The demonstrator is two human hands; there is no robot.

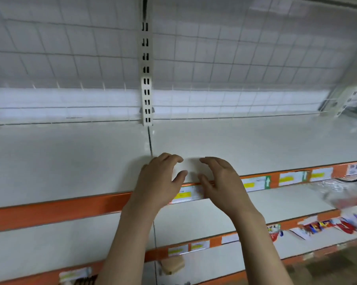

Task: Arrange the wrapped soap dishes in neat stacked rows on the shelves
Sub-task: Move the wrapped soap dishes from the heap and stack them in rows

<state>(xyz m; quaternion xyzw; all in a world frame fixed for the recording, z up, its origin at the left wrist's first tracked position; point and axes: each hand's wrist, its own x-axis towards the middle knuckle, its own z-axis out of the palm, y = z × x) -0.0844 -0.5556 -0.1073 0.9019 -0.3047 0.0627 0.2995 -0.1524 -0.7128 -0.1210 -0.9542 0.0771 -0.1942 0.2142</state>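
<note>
White store shelving fills my view: a wire-grid back panel (70,48), a slotted upright (146,79) down the middle, and three tiers of pale shelves edged in orange price rails (60,204) with paper labels (253,183) stuck along them. Nothing stands on the part of the top shelf (235,145) in front of me.

Both of my forearms reach up to that shelf's front edge. My left hand (159,179) and right hand (220,177) face each other, close together, fingers loosely curved and thumbs spread. I see nothing between them except bare shelf, so I judge both hands released and holding nothing.

As for the wrapped soap dishes, I cannot pick one out for sure. At the far right, on the middle shelf, there is a blurred patch of glossy clear wrapping (337,192), which may be them; it is too smeared to tell. A tan, soap-like block (172,264) sits on the lowest shelf, and some red and blue printed packets (321,225) hang at the right on the rail below the middle shelf.

Handling, as I judge it: a wrapped dish should be light and rigid, but the film will be slick and crinkly, so stacks may slide. I would take each dish by its two long sides, fingers under the rim, and not by the loose wrap, then set it down flat and square it against the shelf's front lip.
</note>
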